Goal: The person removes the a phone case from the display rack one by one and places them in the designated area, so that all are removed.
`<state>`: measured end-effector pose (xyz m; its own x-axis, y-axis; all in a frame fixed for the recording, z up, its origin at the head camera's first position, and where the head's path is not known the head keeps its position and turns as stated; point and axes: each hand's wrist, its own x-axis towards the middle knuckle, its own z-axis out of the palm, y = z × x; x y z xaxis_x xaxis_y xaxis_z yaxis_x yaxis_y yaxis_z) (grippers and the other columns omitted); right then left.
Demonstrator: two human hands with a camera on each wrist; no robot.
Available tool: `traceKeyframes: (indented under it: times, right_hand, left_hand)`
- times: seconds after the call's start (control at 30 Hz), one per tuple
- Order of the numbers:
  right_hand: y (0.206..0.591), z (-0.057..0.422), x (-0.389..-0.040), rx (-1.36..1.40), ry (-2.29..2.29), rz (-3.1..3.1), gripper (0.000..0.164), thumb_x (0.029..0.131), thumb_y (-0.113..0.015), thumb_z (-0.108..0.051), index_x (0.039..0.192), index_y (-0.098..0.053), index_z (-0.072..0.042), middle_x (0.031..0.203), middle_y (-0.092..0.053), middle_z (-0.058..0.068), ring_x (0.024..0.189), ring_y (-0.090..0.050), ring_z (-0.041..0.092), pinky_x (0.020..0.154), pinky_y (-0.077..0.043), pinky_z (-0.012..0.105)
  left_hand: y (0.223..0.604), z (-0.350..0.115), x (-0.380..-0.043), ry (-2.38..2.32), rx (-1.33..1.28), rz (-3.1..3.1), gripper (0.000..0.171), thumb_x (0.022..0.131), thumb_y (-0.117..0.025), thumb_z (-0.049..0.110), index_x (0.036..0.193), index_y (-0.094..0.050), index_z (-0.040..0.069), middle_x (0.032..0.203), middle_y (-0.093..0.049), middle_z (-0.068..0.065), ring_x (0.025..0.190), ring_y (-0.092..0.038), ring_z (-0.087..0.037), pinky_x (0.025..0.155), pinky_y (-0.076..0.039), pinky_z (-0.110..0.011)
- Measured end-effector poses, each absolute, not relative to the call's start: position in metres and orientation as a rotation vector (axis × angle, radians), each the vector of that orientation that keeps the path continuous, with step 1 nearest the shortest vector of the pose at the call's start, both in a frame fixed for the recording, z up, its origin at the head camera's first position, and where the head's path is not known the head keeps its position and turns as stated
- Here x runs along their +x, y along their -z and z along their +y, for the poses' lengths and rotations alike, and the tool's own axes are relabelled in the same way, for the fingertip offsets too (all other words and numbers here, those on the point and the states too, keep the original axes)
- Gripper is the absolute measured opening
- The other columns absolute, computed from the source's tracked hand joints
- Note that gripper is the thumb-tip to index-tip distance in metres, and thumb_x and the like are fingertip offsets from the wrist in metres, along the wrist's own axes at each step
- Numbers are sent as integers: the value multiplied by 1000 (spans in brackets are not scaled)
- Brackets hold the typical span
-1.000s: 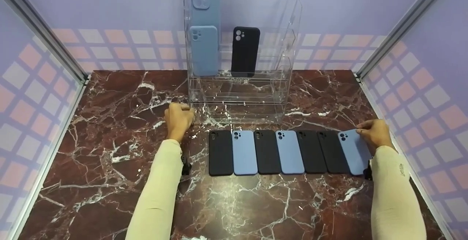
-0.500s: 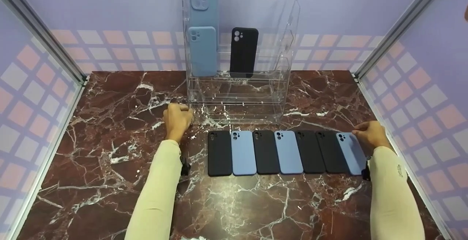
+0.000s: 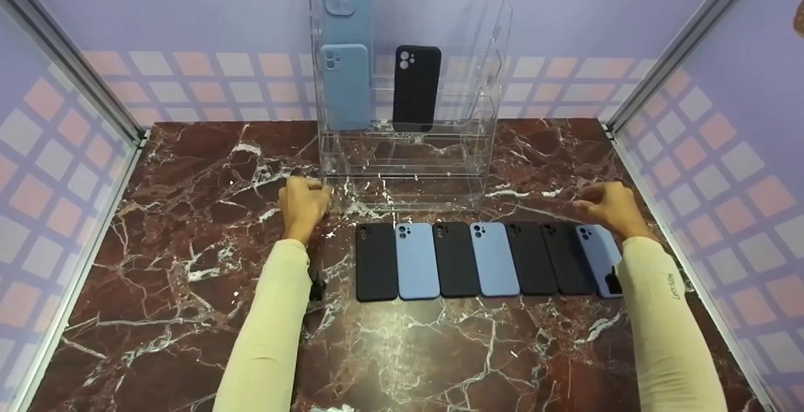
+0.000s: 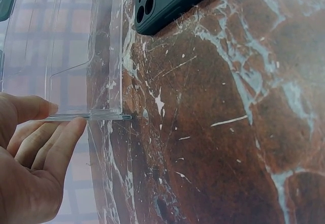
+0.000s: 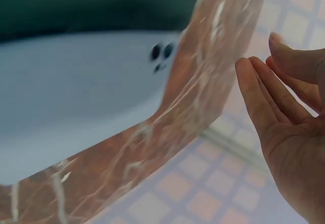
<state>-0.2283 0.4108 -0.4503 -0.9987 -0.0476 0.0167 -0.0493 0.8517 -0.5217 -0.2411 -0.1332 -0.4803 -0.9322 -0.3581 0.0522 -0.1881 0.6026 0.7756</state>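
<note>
My left hand (image 3: 304, 206) pinches the lower left side panel of a clear acrylic display rack (image 3: 403, 176); in the left wrist view thumb and fingertips meet on the panel edge (image 4: 109, 116). My right hand (image 3: 612, 206) holds nothing, its fingers (image 5: 254, 89) loosely bent with a gap to the thumb. It hovers just beyond the top end of the rightmost blue phone case (image 3: 597, 255), partly hidden by the sleeve. That case ends a side-by-side row of several black and blue cases, among them a black one (image 3: 377, 261) at the left and a blue one (image 3: 417, 261).
On the rack stand a large light blue phone case (image 3: 348, 19), a smaller light blue one (image 3: 345, 88) in front of it and a black one (image 3: 417, 88). The dark red marbled table (image 3: 207, 211) is enclosed by patterned walls (image 3: 710, 129).
My right hand has left the rightmost blue case and moved up and to the left. The left hand stays on the rack. The head view has shifted slightly.
</note>
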Motion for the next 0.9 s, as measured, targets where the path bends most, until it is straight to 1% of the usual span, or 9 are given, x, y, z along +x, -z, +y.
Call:
traceKeyframes:
  times: [0.13,0.3,0.4,0.5,0.67,0.77,0.9]
  right_hand:
    - [444,388,-229,151,-856,-3034,42,92,-77,-18,119,-66,13,110,-69,32,100,-68,47,88,-53,58]
    - [434,356,-231,245,-899,-3054,51,91,-78,-22,124,-63,13,110,-70,32,99,-69,46,87,-55,57]
    - [429,337,-234,299,-935,-3066,50,90,-79,-22,125,-63,11,112,-70,30,100,-70,44,87,-55,56]
    - [427,319,-239,330,-973,-3076,50,90,-79,-22,125,-63,10,114,-70,29,102,-70,43,89,-55,55]
    - [435,289,-247,346,-979,-3078,57,90,-79,-28,126,-62,12,114,-69,30,103,-70,44,91,-55,54]
    - [443,274,-250,336,-988,-3068,56,91,-78,-30,124,-64,12,113,-69,30,102,-70,43,89,-56,53]
    - [453,259,-254,290,-1004,-3025,52,93,-75,-29,119,-66,14,112,-69,31,100,-71,43,88,-57,53]
  left_hand:
    - [479,-133,-242,1232,449,-2628,15,86,-73,13,97,-82,9,110,-76,-12,106,-69,-36,96,-50,-49]
    - [479,-133,-241,1202,424,-2626,12,86,-73,13,92,-83,11,106,-77,-10,103,-70,-36,95,-50,-50]
    - [481,-134,-241,1194,420,-2630,12,86,-72,13,89,-83,11,104,-77,-9,102,-70,-37,94,-50,-51]
    - [481,-134,-241,1193,428,-2632,13,85,-71,13,90,-83,11,106,-77,-10,103,-70,-38,94,-49,-52]
    - [481,-135,-241,1197,433,-2638,13,85,-71,13,90,-83,11,108,-76,-10,105,-69,-37,95,-48,-52]
    - [480,-135,-240,1202,439,-2642,13,86,-71,13,89,-83,11,107,-77,-9,104,-70,-37,95,-49,-52]
    - [479,-134,-240,1216,444,-2647,15,85,-71,14,93,-83,11,108,-76,-10,106,-69,-37,96,-49,-51]
